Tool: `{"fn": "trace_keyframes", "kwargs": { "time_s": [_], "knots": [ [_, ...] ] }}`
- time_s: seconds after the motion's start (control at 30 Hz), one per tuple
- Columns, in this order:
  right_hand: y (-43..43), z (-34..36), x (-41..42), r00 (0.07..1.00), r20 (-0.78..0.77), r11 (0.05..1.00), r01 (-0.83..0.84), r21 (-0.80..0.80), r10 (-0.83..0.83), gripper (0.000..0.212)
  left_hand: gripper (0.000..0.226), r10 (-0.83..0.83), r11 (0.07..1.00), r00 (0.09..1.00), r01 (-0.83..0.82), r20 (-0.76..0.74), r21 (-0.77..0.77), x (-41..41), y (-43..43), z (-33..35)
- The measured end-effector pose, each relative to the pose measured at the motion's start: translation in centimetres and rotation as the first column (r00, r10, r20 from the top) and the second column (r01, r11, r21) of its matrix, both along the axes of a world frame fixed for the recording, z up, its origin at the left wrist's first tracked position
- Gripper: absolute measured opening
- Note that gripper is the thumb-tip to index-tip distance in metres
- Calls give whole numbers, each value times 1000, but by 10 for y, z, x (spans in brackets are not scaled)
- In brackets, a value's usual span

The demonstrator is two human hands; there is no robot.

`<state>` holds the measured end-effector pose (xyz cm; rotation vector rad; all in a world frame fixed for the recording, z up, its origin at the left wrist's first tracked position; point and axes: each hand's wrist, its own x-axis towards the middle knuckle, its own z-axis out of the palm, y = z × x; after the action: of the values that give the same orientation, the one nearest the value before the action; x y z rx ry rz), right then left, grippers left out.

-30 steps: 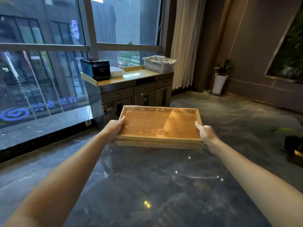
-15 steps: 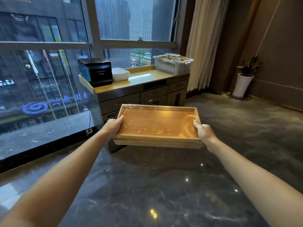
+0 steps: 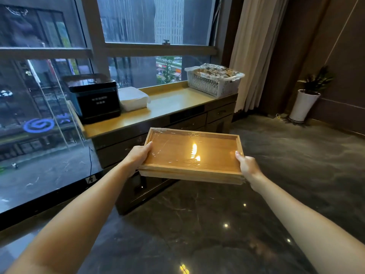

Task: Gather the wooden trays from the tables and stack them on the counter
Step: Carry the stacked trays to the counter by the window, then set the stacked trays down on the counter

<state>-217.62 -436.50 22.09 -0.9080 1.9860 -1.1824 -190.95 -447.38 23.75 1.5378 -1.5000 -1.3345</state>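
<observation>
A stack of wooden trays (image 3: 189, 155) wrapped in clear film is held level in the air, in front of the counter's drawers. My left hand (image 3: 139, 154) grips the stack's left short edge, thumb on the rim. My right hand (image 3: 246, 168) grips the right short edge. The counter (image 3: 169, 101) has a yellow wooden top and stands under the window, just beyond and slightly above the trays.
On the counter stand a black box appliance (image 3: 94, 96) at the left, a white folded pack (image 3: 133, 98) beside it, and a white plastic basket (image 3: 214, 81) at the right. A potted plant (image 3: 305, 101) stands by the right wall. Dark glossy marble floor lies below.
I have walked closer to the counter with the trays held in both hands; the counter now looms larger and the stack is right in front of its drawers.
</observation>
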Motion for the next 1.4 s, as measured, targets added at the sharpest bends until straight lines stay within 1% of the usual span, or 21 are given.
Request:
{"fn": "trace_keyframes", "kwargs": {
  "time_s": [0.27, 0.37, 0.47, 0.6, 0.7, 0.8, 0.87, 1.0, 1.1, 1.2, 1.4],
  "knots": [
    [-173, -19, -114, 999, -7, 999, -39, -14, 39, 55, 47, 59, 997, 998, -57, -33, 48, -105, -162, -18],
    [-244, -12, -162, 997, -22, 998, -69, -10, 69, 55, 50, 71, 996, 997, -69, -36, 47, -149, -228, -16],
    [-312, -3, -203, 993, -44, 994, -108, -10, 107, 55, 47, 87, 996, 995, -85, -43, 39, -187, -286, -14],
    [-395, 4, -239, 988, -47, 989, -147, 5, 147, 55, 49, 101, 995, 994, -100, -38, 30, -220, -357, -11],
    [-452, 1, -256, 982, -36, 983, -184, 10, 185, 54, 47, 158, 987, 987, -157, -34, 26, -233, -411, -18],
    [-515, -6, -266, 977, -26, 977, -214, 7, 214, 53, 53, 218, 976, 976, -217, -30, 29, -243, -464, -30],
    [-560, -13, -272, 975, -31, 976, -219, 3, 219, 52, 52, 223, 975, 974, -223, -27, 26, -251, -502, -36],
    [-663, -29, -282, 974, -17, 974, -227, 8, 227, 53, 50, 232, 973, 970, -230, -74, 37, -259, -598, -49],
    [-746, -31, -286, 973, -9, 973, -231, 6, 231, 51, 55, 280, 960, 959, -278, -42, 35, -259, -676, -56],
    [-825, -35, -289, 961, -3, 961, -277, 17, 277, 49, 56, 309, 950, 951, -307, -26, 64, -259, -743, -60],
    [-949, -46, -293, 949, 0, 947, -314, 65, 315, 37, 53, 378, 922, 926, -378, 6, 84, -270, -839, -65]
  ]
}}
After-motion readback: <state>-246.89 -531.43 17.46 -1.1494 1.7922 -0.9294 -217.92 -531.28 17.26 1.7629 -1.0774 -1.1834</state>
